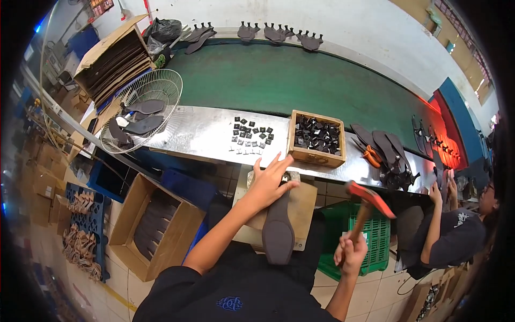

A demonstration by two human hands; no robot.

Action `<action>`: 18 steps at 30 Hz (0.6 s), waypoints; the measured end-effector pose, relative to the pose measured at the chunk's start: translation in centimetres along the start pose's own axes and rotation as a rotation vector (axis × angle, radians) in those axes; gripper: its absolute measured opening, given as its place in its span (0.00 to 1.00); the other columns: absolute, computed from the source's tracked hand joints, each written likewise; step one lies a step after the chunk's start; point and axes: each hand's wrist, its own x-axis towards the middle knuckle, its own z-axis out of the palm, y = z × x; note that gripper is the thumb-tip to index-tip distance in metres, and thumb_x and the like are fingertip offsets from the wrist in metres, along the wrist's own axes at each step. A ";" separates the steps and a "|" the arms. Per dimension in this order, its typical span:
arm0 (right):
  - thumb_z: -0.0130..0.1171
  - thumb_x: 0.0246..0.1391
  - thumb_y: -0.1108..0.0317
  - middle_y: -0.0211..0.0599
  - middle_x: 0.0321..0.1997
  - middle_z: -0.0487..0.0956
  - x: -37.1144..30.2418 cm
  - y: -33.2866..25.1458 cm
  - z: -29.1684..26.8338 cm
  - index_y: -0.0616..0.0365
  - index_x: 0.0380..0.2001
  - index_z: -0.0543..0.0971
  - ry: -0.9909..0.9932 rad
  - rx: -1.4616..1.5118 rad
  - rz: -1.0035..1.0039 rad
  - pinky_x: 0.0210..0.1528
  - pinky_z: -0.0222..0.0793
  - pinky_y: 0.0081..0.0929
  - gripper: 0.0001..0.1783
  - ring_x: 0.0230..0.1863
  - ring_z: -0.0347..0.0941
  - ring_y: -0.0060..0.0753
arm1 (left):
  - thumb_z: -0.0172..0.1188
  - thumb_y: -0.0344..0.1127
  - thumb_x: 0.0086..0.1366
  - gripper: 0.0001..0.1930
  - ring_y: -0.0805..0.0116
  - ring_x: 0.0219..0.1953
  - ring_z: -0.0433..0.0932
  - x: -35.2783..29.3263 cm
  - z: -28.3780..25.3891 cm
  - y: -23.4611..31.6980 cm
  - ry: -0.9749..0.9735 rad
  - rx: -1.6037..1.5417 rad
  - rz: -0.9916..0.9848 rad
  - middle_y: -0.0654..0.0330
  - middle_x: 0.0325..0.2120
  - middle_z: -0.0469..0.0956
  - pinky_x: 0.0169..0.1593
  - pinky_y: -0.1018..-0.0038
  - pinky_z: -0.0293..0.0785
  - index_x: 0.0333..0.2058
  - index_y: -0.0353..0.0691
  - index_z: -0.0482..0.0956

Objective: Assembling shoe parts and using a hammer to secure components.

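Note:
A dark brown shoe sole (278,233) lies lengthwise in front of me over a light board (304,206), its wide end toward my body. My left hand (267,182) rests over the sole's far end, fingers stretched and spread, the thumb pointing right. Between thumb and fingers a small metallic part shows, too covered to name. In my right hand (351,255) is a hammer (367,206) with a red head, gripped by its wooden handle and raised right of the sole. Beyond my left hand, small black square pieces (248,129) are spread on the metal bench top (201,131).
A wooden box (317,157) of black pieces stands on the bench; right of it lie orange-handled pliers (371,156) and stacked soles (387,147). A wire fan guard (171,86) holds soles at left. Below are a cardboard box (185,231) and green crate (378,241). A co-worker (456,231) sits right.

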 end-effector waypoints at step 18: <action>0.55 0.69 0.59 0.25 0.10 0.64 5.1 -2.7 3.2 0.66 0.59 0.74 -0.098 0.040 -0.034 0.09 0.51 0.16 0.24 0.07 0.54 0.14 | 0.67 0.31 0.57 0.05 0.59 0.33 0.76 11.9 -7.5 -7.9 0.287 0.620 0.401 0.61 0.26 0.79 0.40 0.64 0.68 0.27 0.39 0.80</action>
